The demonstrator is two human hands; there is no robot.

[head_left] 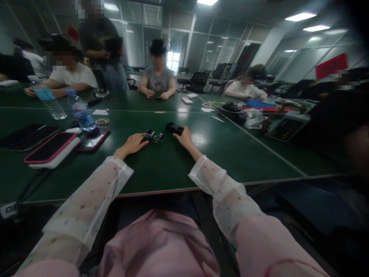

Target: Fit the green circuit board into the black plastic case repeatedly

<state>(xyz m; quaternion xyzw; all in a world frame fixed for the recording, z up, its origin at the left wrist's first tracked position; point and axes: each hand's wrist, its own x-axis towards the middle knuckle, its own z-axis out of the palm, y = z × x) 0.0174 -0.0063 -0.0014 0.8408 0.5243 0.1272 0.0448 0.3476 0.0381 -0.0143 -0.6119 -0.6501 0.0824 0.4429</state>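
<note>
A small green circuit board with a little screen on its left end lies at the middle of the dark green table. My left hand is at the board's left end, thumb on the near side and fingers on the far side, gripping its edge. To the right of the board is a black rectangular case, apart from it. My right hand is closed round the right end of this case, with the fingertips partly hidden. Both forearms rest over the table's near edge in sheer white sleeves.
At the left are a phone in a pink-red case, another phone, two water bottles and a tape roll. A white pen, cables and bags lie to the right. Several people sit around; one faces me.
</note>
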